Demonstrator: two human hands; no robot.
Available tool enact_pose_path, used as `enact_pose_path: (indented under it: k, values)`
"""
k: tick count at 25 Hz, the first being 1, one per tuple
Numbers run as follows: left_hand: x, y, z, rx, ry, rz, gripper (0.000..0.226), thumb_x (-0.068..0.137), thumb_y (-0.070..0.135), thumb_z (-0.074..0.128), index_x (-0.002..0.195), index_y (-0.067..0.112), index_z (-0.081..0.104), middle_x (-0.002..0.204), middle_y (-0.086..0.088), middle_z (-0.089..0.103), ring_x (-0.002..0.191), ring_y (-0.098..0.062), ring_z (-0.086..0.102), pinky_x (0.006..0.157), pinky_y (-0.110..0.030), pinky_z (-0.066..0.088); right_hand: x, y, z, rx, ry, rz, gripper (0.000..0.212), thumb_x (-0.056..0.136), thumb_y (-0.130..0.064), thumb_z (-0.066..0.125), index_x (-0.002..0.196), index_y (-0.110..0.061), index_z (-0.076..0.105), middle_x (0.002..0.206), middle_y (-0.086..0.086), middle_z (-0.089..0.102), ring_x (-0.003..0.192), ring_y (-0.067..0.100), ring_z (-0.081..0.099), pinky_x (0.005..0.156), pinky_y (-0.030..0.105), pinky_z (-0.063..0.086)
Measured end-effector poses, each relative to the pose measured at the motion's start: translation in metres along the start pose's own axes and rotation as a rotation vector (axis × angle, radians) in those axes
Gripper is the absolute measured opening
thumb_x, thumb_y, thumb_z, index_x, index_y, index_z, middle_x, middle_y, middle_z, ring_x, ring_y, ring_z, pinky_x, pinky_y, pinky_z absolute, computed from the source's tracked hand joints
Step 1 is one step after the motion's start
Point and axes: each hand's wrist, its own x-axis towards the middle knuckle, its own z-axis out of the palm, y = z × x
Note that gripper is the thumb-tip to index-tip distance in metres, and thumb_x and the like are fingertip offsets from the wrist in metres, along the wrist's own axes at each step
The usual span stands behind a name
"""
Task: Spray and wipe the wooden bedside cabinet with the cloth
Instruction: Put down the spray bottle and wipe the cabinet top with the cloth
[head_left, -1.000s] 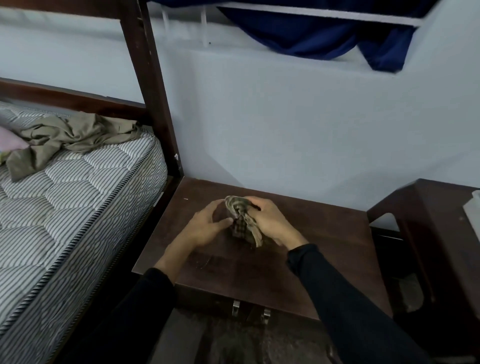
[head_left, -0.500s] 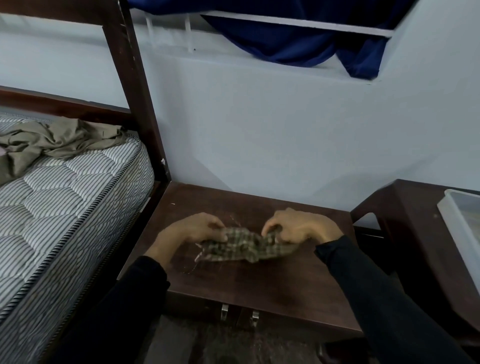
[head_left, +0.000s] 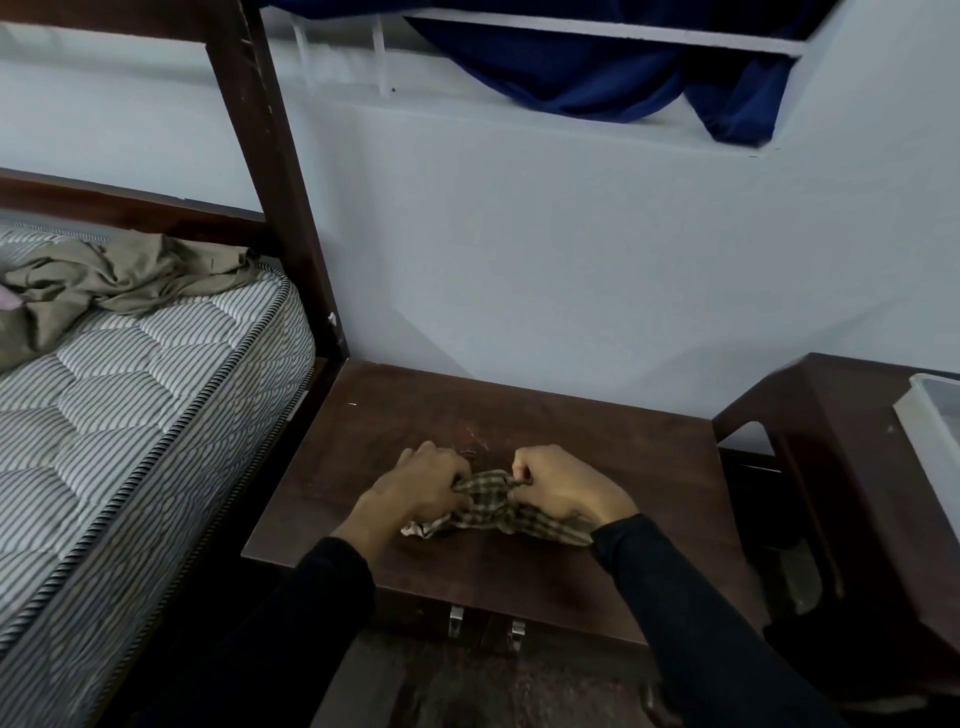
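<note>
Cabinet (head_left: 597, 441) — a dark wooden bedside cabinet, seen from above, standing against the pale wall at 12 o'clock, its top filling the lower centre of the view. Cloth (head_left: 488, 506) — a checked, bunched rag lying on the cabinet top toward the front edge, stretched between the two hands. Left hand (head_left: 415, 493) at the cloth's 9 o'clock end: grip closed, fingers curled over the fabric and pressing it to the wood. Right hand (head_left: 561, 488) at the 3 o'clock end: grip closed into a fist on the fabric, a loose corner trailing out beneath the wrist. Both arms wear dark sleeves (head_left: 691, 597). Two metal handles (head_left: 457, 621) show below the cabinet's front edge. At 9 o'clock, a striped mattress (head_left: 130, 415) carrying a crumpled olive garment (head_left: 119, 280); beside it, a dark bedpost (head_left: 270, 182). At 3 o'clock, a second dark piece of furniture (head_left: 852, 467) bearing a white tray (head_left: 930, 431). At 12 o'clock, high up, blue fabric (head_left: 597, 73) hangs from a ledge.
</note>
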Motion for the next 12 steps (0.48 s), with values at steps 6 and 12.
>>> enact_pose_path:
  k: [6,12]
  values:
    - [0.003,-0.003,-0.035,-0.078,0.509,0.197,0.02,0.083,0.028,0.067,0.099,0.028,0.054,0.101,0.007,0.059,0.095,-0.015,0.051,0.084,-0.037,0.044,-0.01,-0.001,-0.038,-0.198,0.418,-0.236,0.027,0.094,-0.025,0.064,0.112,-0.026,0.044,0.104,-0.004,0.06,0.086,0.02,0.058,0.073,0.038,0.047]
    - [-0.008,-0.036,-0.009,-0.159,0.209,0.104,0.025,0.08,0.053,0.064,0.097,0.034,0.064,0.101,0.014,0.06,0.093,-0.007,0.057,0.089,-0.037,0.051,-0.013,0.003,0.003,-0.068,0.437,0.068,0.051,0.099,-0.062,0.043,0.124,-0.021,0.061,0.12,0.004,0.063,0.111,0.026,0.062,0.089,0.043,0.054]
